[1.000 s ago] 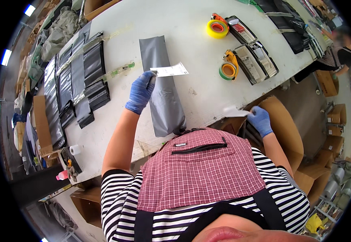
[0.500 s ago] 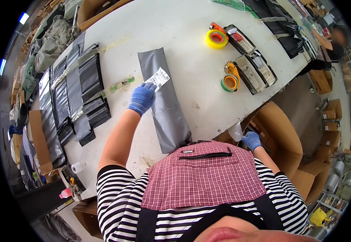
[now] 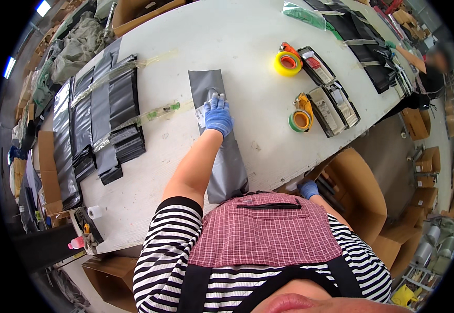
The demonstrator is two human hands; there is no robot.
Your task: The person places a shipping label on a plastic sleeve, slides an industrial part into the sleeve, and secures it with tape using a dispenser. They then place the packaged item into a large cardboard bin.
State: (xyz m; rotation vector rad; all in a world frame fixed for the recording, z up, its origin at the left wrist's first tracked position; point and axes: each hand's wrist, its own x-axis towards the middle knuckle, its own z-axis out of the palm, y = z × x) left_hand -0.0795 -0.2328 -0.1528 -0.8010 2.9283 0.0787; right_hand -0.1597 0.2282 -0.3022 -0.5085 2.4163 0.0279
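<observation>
A long grey plastic mailing bag (image 3: pixel 228 169) lies lengthwise on the white table in front of me. My left hand (image 3: pixel 218 116), in a blue glove, is spread flat on its upper part, fingers stretched out. Under and beside the palm is a white printed label (image 3: pixel 201 117), mostly covered by the hand. Beyond the table's near edge, low by an open carton, my gloved right hand (image 3: pixel 308 189) is partly hidden by the apron. A pale scrap of paper (image 3: pixel 292 185) shows at its fingers, seemingly pinched there.
Stacks of black and grey mailing bags (image 3: pixel 122 96) are taped down at left. To the right are a yellow tape roll (image 3: pixel 288 62), an orange tape dispenser (image 3: pixel 302 116) and a black divided tray (image 3: pixel 336 107). An open cardboard box (image 3: pixel 362 182) adjoins the near edge. A co-worker (image 3: pixel 433 73) stands far right.
My left hand has gone from holding the label's edge to lying flat over it on the bag. My right hand, with the white paper, has moved lower and closer to my body.
</observation>
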